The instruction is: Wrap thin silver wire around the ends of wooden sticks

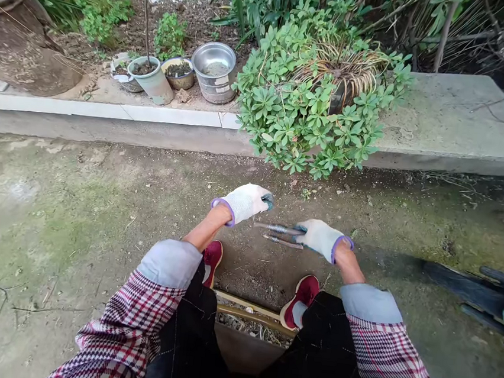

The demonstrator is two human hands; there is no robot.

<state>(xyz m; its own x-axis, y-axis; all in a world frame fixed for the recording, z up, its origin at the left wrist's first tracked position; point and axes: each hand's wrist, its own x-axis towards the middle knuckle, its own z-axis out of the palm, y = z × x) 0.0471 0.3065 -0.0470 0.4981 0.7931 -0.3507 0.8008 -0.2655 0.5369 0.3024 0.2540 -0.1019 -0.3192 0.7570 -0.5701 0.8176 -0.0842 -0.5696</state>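
My right hand (321,238), in a white knitted glove with a purple cuff and dark teal grip side, is closed on a two-pronged tool (280,229). Its two slim brown arms point left, each with a coil of wire wound round it; the rest is hidden in the glove, so its exact kind cannot be told. My left hand (245,203), gloved the same way, hovers just up and left of the tool's tips. Its fingers are curled together, and whatever may be in them is hidden. Both hands are above the bare ground (254,260).
Between my red shoes lies a container with yellowish rims (245,301) holding dry debris. Ahead runs a low concrete ledge (172,137) with a metal pot (214,72), small planters (152,81) and a leafy plant (304,111) overhanging it. Blurred dark objects (474,287) lie right.
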